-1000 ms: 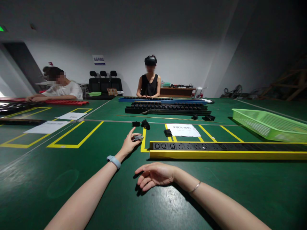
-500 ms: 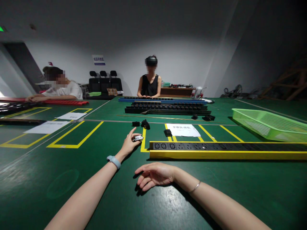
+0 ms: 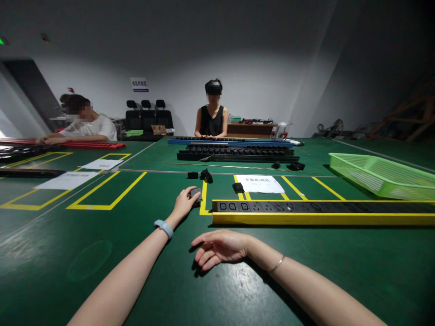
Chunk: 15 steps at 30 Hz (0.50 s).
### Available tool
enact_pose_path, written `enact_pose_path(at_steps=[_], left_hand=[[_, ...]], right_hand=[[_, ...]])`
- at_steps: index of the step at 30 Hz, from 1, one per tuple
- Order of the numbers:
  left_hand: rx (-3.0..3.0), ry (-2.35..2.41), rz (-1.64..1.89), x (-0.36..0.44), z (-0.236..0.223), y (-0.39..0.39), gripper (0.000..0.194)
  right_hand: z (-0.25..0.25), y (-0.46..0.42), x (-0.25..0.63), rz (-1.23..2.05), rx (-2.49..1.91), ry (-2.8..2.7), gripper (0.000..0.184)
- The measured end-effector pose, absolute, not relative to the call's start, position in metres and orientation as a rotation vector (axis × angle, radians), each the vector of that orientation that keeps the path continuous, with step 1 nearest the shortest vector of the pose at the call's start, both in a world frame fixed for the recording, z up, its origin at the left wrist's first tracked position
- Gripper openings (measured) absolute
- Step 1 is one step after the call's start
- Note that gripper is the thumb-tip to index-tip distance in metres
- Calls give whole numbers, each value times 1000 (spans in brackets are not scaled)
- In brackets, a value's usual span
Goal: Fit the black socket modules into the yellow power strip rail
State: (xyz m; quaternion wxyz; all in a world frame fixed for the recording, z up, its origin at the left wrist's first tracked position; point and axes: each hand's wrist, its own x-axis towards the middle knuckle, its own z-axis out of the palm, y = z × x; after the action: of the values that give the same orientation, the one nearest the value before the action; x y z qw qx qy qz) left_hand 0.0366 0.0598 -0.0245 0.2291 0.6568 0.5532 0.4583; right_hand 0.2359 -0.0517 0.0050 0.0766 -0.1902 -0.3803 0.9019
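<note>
My left hand [image 3: 184,202] grips a small black socket module [image 3: 196,194] between thumb and fingers, left of the yellow rail's end. The module's flat dark face is turned up. My right hand [image 3: 220,247] rests on the green table [image 3: 217,294] with its fingers loosely apart and nothing in them. Just beyond it lies the long yellow rail [image 3: 322,219], with a row of black sockets set along its channel. Past my left hand sit two loose black modules, a flat one [image 3: 192,175] and a bulkier one [image 3: 205,175].
A further black module [image 3: 238,187] lies beside a printed sheet [image 3: 259,184]. The green basket [image 3: 380,181] stands at the right. Black rails [image 3: 238,156] and a blue rail [image 3: 231,141] lie before a seated person [image 3: 213,120]. Another person [image 3: 88,124] works at the left.
The module in my left hand has been turned: its bright metallic side showed before, and now its dark face does. My right hand has stayed in place.
</note>
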Motion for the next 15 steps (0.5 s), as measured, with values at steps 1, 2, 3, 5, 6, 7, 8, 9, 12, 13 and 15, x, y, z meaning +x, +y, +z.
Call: enact_pose_path(at_steps=[1,2,3,5,6,7,8,9,12,13,15], left_hand=[[1836,1606,1241,36,-24,61,38],[1855,1672,1224,36,-23,62,36],[1869,1720,1211,36,-23,64,33],[1885,1770,1198,36,-22,66,32],[1889,1777,1198,36,-23,67,32],[1889,1778,1199,37,-23,67,32],[1894,1775,1204,38,-24,67,31],[1911,1769,1212,39,-25,66,31],[1991,1764,1223,43,-25,61,30],[2012,1777,1229,44,-24,58,30],[2038,1824,1287,44,-19,51,33]], right_hand=[[5,-51,236,2702,-568,-1142,42],[4,-51,236,2704,-568,-1143,42],[3,-50,236,2705,-568,-1143,41],[2,-49,236,2704,-571,-1146,40],[2,-49,237,2701,-574,-1152,40],[1,-49,236,2697,-579,-1158,40],[1,-49,236,2692,-586,-1165,41],[1,-50,236,2684,-593,-1179,41],[6,-53,234,2593,-597,-1330,44],[11,-54,234,2488,-608,-1439,43],[23,-54,237,2066,-675,-1715,35]])
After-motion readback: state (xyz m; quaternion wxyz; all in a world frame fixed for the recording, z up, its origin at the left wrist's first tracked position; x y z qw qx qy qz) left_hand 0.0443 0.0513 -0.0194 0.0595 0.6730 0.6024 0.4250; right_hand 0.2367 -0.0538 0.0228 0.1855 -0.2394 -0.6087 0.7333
